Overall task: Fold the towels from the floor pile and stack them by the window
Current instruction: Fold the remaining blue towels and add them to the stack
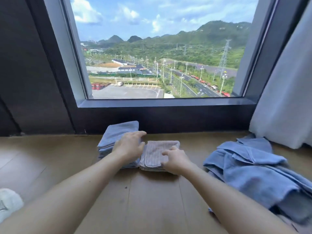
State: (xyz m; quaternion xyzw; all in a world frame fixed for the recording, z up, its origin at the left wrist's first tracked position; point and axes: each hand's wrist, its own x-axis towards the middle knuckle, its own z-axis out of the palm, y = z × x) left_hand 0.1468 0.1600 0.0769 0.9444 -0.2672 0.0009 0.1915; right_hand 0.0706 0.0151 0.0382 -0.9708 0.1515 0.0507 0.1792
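Right hand (175, 160): grips grey towel (160, 146)
Left hand (129, 146): flat on blue stack (118, 130)
Pile (253, 174): blue, on the right

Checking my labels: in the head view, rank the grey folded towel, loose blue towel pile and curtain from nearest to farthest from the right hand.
1. Grey folded towel, under the right hand.
2. Loose blue towel pile, to its right.
3. Curtain, far right by the window.

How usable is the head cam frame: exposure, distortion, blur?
Head view: wide-angle distortion splays the window frame outward; bright daylight outside leaves the wall left of it near black; left hand, right hand and grey folded towel are evenly lit and sharp, no glare.
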